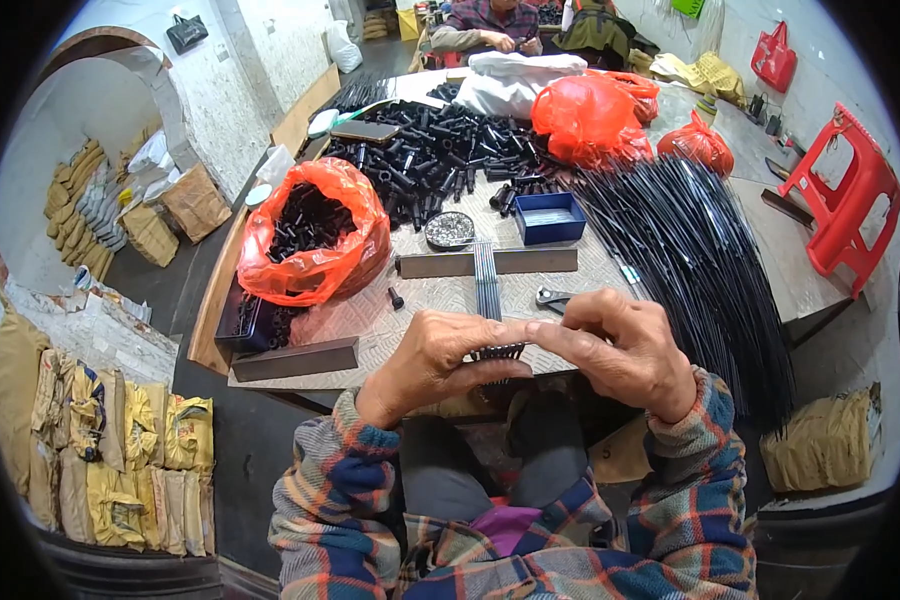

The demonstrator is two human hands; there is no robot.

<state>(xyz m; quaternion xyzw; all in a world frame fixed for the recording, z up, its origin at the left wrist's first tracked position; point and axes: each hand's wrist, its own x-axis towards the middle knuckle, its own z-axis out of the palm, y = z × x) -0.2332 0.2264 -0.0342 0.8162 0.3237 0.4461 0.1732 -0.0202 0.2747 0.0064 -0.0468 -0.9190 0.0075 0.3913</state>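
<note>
My left hand [438,352] is closed around the near end of a small bundle of thin dark rods [486,280], at the table's front edge. The bundle's far end lies across a flat metal bar [540,261]. My right hand [625,350] meets the left over the rod ends, its index fingertip against the left thumb and its other fingers curled. Whatever its fingertips pinch is hidden. Just beyond my right hand lies a pair of pliers [552,297]. One small black part [396,299] lies to the left of the bundle. Behind the bar stands a round dish of small shiny pieces [450,230].
A blue box [550,217] sits behind the bar. Black tubular parts [420,150] are heaped at the back; a red bag [315,235] of them stands left. Long black rods [680,250] overhang the table's right edge. A red stool [845,200] stands right. Another person [495,30] sits beyond.
</note>
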